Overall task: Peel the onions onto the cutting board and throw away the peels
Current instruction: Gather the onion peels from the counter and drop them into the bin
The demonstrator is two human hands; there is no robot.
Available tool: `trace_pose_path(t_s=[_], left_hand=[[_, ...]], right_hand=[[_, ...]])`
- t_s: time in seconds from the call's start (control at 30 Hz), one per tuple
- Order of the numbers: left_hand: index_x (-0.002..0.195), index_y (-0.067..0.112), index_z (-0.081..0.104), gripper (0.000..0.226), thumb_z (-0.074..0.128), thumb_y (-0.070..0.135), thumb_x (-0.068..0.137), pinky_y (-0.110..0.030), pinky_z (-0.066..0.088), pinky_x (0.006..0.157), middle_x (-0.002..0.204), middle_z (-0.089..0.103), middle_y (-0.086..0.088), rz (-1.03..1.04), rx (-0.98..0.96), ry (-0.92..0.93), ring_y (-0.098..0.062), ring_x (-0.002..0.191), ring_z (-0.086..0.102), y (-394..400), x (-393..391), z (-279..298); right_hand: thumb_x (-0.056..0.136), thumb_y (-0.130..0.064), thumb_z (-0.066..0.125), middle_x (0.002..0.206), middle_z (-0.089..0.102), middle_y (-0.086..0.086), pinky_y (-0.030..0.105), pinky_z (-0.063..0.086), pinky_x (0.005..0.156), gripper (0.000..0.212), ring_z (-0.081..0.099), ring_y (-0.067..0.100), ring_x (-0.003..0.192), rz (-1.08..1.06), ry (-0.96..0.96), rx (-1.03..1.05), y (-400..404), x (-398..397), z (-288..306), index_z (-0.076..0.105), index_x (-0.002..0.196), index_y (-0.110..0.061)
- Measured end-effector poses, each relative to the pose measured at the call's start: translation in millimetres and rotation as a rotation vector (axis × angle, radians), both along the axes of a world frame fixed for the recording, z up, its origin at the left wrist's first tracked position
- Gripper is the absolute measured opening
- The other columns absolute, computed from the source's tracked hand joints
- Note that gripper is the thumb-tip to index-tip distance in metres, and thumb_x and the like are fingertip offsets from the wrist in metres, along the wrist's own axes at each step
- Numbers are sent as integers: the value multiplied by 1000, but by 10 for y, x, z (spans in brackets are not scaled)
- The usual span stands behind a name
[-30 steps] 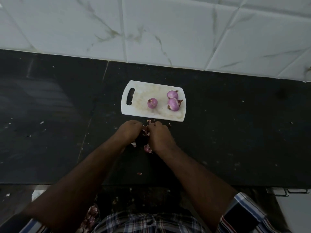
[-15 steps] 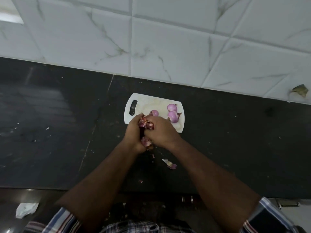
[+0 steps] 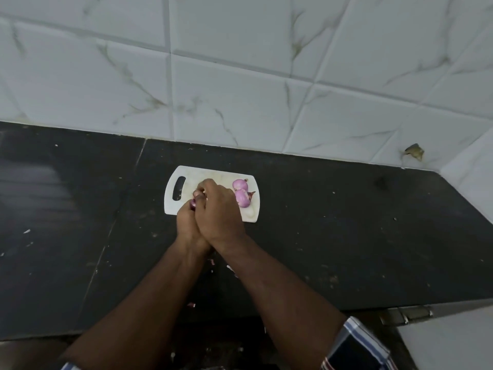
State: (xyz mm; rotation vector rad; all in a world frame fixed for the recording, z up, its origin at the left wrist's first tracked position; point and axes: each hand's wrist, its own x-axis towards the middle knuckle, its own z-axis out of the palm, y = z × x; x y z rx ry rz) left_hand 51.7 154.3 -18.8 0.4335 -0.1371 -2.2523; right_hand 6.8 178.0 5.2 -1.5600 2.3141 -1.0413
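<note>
**Both hands bunched over board, holding peels**

Left hand [image 3: 188,222] and right hand [image 3: 217,209] are pressed together over the near-left part of the white board [image 3: 173,206]. Fingers of both curl inward. A purple peel [image 3: 192,204] shows at the left hand's fingertips, pinched there; pale-pink bits peek out between the right hand's fingers at the top of the clump. How much is inside the fists is hidden.

Board lies flat on the black counter [image 3: 346,236], handle slot to the left, close to the tiled wall [image 3: 240,76]. Two peeled onions [image 3: 241,192] sit on the board's right half, one far, one near, touching each other, just right of the right hand. The near one has a dark scrap at its right side.

Small peel scraps [image 3: 212,261] lie on the counter near the wrists, another scrap nearer to the counter's front edge. Plaid sleeve [image 3: 357,345] at bottom right.
</note>
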Motion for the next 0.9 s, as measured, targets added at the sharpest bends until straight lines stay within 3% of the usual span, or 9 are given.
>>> trace_pose_path(t_s=[0.13,0.2,0.3,0.43,0.53,0.6,0.7,0.77,0.9], left_hand=[[114,10,62,48,66,13,66,-29,53,93,108,65,-6,-61,12,41,-19,113,60,-40,15,-85],[135,8,56,63,67,12,73,-36,32,119,138,56,-8,-94,26,90,-20,140,43,-64,31,-121],[150,13,43,64,48,22,87,-36,22,123,151,48,-7,-107,33,100,-21,146,37,-69,37,-134],[135,17,55,43,43,24,94,-24,30,115,124,60,2,-49,67,63,-11,133,48,-34,37,-82],[119,11,67,40,42,37,103,-32,42,104,128,67,-4,-78,61,34,-17,121,59,77,85,94],[113,12,68,44,56,49,93,-39,47,96,122,70,-10,-35,10,-42,-23,110,65,125,87,167],[125,11,65,49,51,47,96,-45,39,111,130,67,-12,5,80,-77,-30,122,60,102,126,154],[118,13,70,44,41,37,96,-44,44,109,122,70,-9,25,133,-168,-27,116,63,-11,209,91],[76,19,62,23,40,23,81,-15,47,55,75,60,5,96,290,-270,-10,58,54,-220,446,-73]], right_hand=[[95,-27,48,112,61,2,46,51,90,29,59,24,104,-56,14,-23,-34,14,-42,68,112,-15],[94,-28,46,116,52,0,48,52,88,30,59,25,100,-73,11,-52,-36,18,-53,70,105,-14],[93,-21,46,123,55,4,53,46,98,37,58,30,110,1,21,-64,-24,3,-37,63,127,-16],[91,-28,35,111,68,2,49,42,91,46,56,29,111,26,302,-81,-12,-33,10,65,125,-20],[93,-44,28,118,68,-7,50,28,99,49,43,25,134,-77,473,-27,4,-40,27,71,107,-26],[93,-57,20,135,61,-5,57,20,106,60,31,27,143,-57,473,85,5,-38,30,66,120,-30],[91,-71,18,154,42,-1,56,15,114,72,24,26,148,59,338,209,-32,-36,63,45,145,-31],[96,-66,33,151,47,0,39,20,116,66,36,20,142,104,82,125,-17,-125,70,46,145,-24],[96,-58,48,143,54,5,31,37,105,61,50,20,131,-68,-148,98,378,-544,-291,51,142,-18]])
